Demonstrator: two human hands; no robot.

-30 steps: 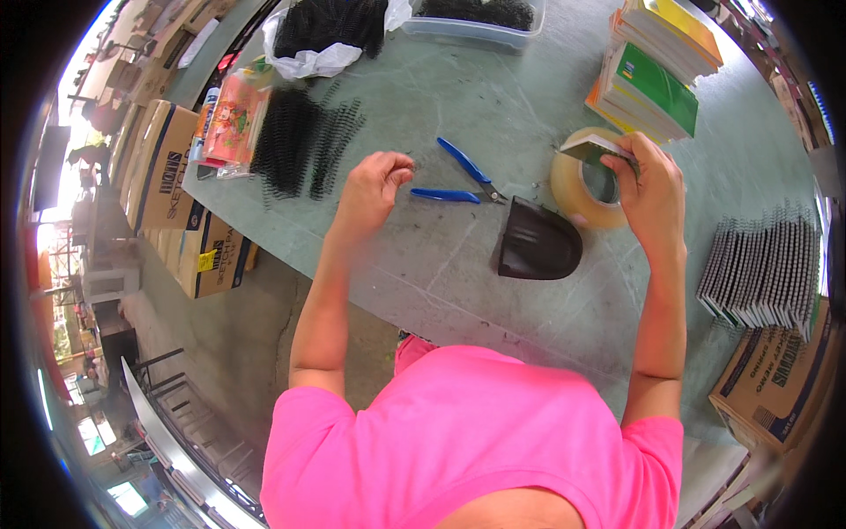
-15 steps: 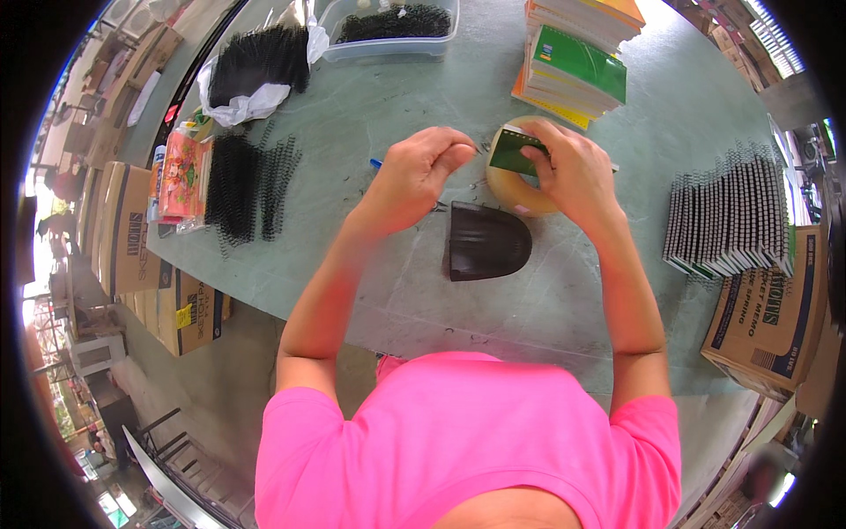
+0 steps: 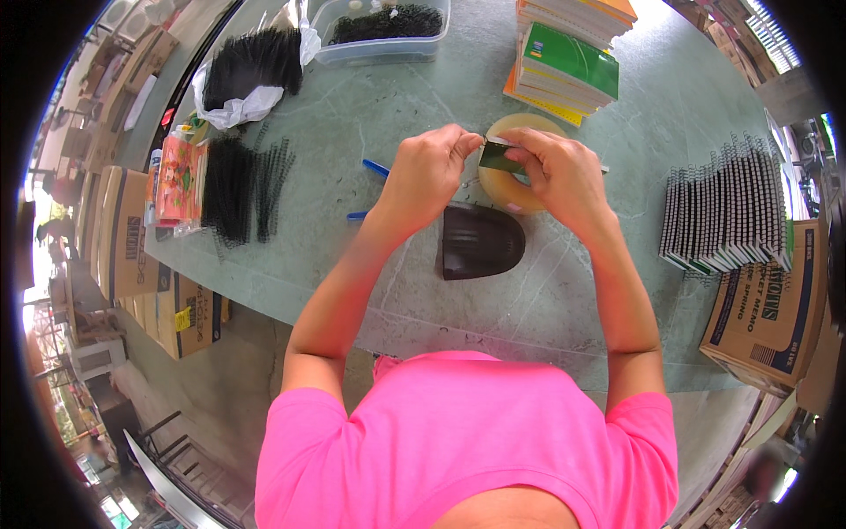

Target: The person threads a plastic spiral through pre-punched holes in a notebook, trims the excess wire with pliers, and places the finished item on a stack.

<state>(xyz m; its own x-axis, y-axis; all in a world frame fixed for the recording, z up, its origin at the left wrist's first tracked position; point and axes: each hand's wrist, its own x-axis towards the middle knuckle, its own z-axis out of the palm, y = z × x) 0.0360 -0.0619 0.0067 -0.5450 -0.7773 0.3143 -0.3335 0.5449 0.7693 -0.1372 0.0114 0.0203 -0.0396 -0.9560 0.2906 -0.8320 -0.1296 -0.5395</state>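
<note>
A small green memo pad [image 3: 500,158] is held over the table by my right hand [image 3: 565,176], whose thumb and fingers close on it. At the pad's left edge, my left hand [image 3: 428,173] is closed in a pinch; what is between the fingertips is too small to make out. Beneath the pad lies a wide roll of tape [image 3: 495,188], partly hidden by the pad and my right hand. Just nearer to me sits a dark, round-ended plastic piece [image 3: 484,243]. Blue handles [image 3: 374,167] of a tool stick out from behind my left wrist.
Black spiral coils [image 3: 227,189] lie at left, with more in a white bag [image 3: 242,108] and a clear plastic tub [image 3: 379,52]. Stacked green and orange pads [image 3: 571,66] stand at the back. Coil-bound memo pads [image 3: 727,212] line the right, by a carton [image 3: 760,304].
My left hand has moved right, up to the pad's edge, and more of the blue handles shows. The right hand keeps hold of the pad, which is tilted differently.
</note>
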